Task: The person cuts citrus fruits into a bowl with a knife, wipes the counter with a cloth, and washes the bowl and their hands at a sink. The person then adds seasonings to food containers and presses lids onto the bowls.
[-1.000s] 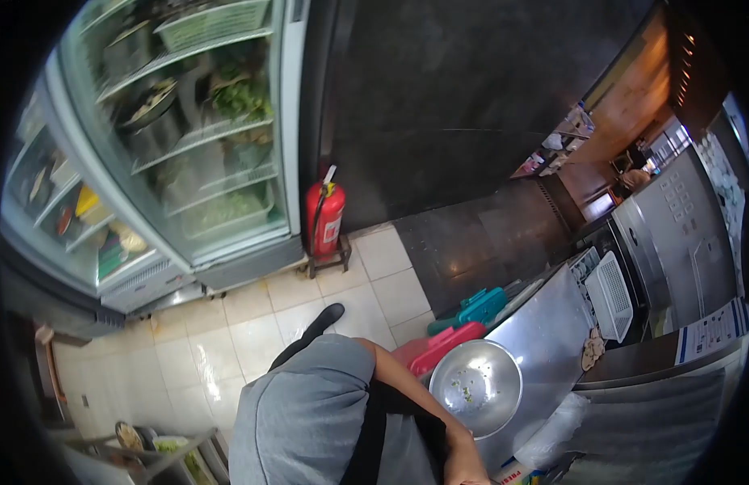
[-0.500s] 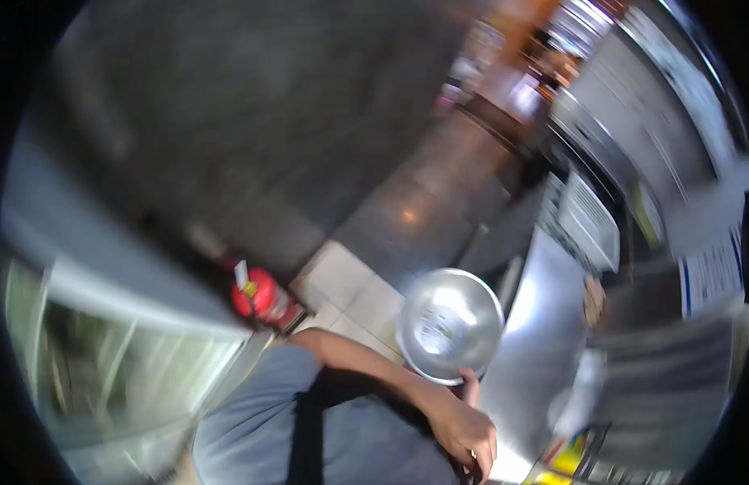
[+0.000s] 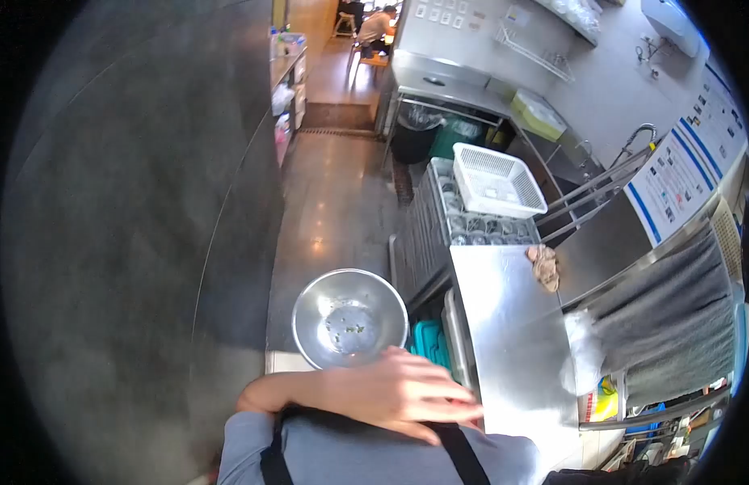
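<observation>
Left hand (image 3: 411,392), fingers loosely extended and blurred, beside the near rim of the metal bowl (image 3: 314,323).
I cannot tell the hidden right hand's grip. The bowl is left of the counter (image 3: 512,323); weak support could tip it, spilling green scraps (image 3: 354,330).

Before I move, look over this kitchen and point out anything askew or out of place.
The white basket sits askew, out of line with the rack of glasses beneath. A crumpled brown cloth lies bunched on the steel counter, not folded.
</observation>
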A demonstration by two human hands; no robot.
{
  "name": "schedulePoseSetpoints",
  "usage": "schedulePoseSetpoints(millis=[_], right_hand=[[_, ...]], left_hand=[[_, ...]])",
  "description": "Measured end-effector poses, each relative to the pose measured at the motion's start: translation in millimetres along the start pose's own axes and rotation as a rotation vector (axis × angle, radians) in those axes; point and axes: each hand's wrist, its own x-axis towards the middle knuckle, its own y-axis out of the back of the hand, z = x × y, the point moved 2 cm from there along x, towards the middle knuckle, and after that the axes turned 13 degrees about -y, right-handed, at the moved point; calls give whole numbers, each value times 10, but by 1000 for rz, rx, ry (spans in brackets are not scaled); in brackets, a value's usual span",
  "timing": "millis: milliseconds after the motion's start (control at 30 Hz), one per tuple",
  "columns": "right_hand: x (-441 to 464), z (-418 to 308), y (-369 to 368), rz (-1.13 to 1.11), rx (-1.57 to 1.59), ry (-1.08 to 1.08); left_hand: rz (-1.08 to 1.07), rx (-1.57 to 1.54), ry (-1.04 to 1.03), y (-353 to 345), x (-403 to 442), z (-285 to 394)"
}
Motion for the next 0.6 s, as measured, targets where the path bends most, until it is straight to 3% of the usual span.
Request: schedulePoseSetpoints(millis=[33, 100, 133, 200, 233, 333, 433, 600], right_hand=[[196, -291, -44, -89, 243, -99], [557, -805, -176, -278, 744, -300], [758, -1012, -170, -280, 605, -272], [1134, -1336, -190, -262, 688, -254], [1365, -1492, -174, -271, 694, -215], [2023, -1944, -161, -258, 735, -218], [2693, -2254, -89, -335, 732, -277], [3483, -2931, 74, -169, 895, -303]], left_hand=[[98, 51, 64, 397, -56, -54], [424, 265, -30, 998, -290, -83], [620, 349, -186, 1190, -448, -95], [905, 324, -263, 1499, -538, -97], [1005, 295, -516, 1651, -539, -254], [540, 207, -196, 2198, -693, -570], [606, 282, -418, 2538, -1029, -1310], [729, 151, -385, 3461, -884, -2292]])
